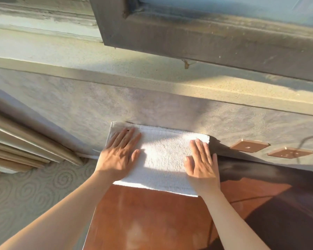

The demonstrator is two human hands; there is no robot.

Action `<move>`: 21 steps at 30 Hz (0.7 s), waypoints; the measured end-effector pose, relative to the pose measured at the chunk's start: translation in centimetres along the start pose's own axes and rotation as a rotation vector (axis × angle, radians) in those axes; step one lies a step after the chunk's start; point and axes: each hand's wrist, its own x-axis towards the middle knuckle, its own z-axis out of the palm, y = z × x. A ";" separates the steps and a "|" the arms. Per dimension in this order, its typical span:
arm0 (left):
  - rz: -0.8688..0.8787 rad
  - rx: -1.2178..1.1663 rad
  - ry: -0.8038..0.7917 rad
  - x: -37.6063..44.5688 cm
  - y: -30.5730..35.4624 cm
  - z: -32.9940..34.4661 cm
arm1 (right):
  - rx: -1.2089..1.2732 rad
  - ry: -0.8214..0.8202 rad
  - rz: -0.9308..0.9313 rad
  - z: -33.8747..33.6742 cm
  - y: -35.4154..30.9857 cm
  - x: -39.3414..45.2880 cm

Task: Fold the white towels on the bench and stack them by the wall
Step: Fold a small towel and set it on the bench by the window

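A folded white towel (163, 157) lies flat at the far end of the reddish-brown bench (152, 217), its back edge against the grey wall (76, 105). My left hand (118, 154) rests flat on the towel's left part with the fingers straight and spread. My right hand (201, 159) lies flat on its right part, fingers pointing toward the wall. Both palms press down on the cloth. No other towel shows in view.
Two brown square wall plates (249, 145) (290, 152) sit on the wall to the right, with a dark cord (305, 139) hanging by them. A dark window frame (206, 33) juts out above a pale ledge (134, 73). Patterned carpet (31, 192) lies left of the bench.
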 end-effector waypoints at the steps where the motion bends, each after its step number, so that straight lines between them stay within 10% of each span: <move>1: -0.007 0.002 0.000 -0.1 0.1 0.1 | -0.011 -0.030 0.058 -0.2 0.7 -0.1; 10: 0.054 -0.049 0.013 -0.9 3.2 0.7 | -0.061 0.033 -0.289 0.7 -4.3 -1.3; 21: -0.121 -0.031 -0.024 -2.3 5.5 0.4 | -0.113 -0.184 0.186 -1.5 11.4 -4.1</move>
